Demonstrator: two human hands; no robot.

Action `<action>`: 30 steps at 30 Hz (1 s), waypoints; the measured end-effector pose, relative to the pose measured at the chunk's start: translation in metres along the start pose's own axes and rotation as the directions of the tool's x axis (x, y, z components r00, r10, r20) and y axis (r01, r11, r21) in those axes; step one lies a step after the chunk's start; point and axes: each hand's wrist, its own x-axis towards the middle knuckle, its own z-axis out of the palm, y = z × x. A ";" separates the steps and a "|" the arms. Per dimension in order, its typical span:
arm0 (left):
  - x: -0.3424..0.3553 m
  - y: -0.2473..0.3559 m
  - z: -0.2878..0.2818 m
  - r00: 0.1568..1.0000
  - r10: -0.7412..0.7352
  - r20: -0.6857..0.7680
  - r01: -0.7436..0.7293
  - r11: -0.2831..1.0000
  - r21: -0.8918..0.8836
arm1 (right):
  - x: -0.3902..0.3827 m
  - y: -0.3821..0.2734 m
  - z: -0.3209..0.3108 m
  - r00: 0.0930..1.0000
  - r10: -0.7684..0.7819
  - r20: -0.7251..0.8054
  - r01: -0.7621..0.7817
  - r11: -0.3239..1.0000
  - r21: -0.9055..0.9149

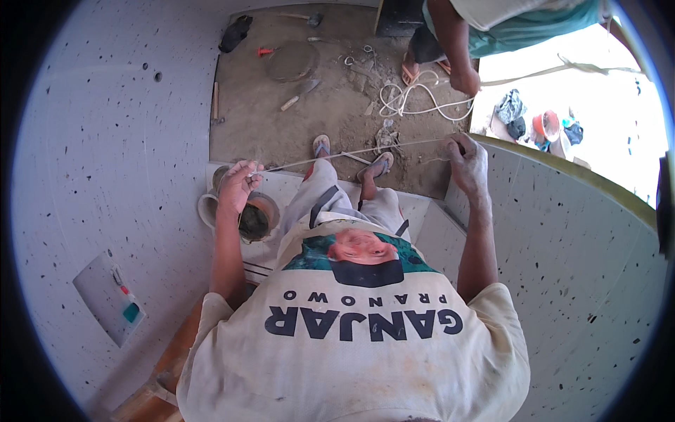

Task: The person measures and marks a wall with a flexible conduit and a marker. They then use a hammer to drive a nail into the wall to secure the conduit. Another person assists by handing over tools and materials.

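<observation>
Between speckled pale tiled walls (pixel 105 141), bare dirt floor patch (pixel 330 112) sits up top. Person in printed white shirt (pixel 351 337) stands on white tiled step (pixel 422 211), sandals at dirt edge. Second person (pixel 492 28) crouches top right, hand (pixel 465 81) near coiled white rope (pixel 411 98). Mortar bucket (pixel 254 218) just below left hand (pixel 238 186). Left hand pinches one end of thin taut string (pixel 351 152), right hand (pixel 467 163) clenched on other end at wall edge. String stretches level across above feet. Trowel (pixel 301 94) lies on dirt.
</observation>
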 end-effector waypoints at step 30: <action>0.107 0.072 -0.226 0.962 0.125 -0.241 -0.179 0.959 -0.220 | 0.060 -0.105 0.012 0.861 -0.210 -0.463 0.143 0.974 -0.177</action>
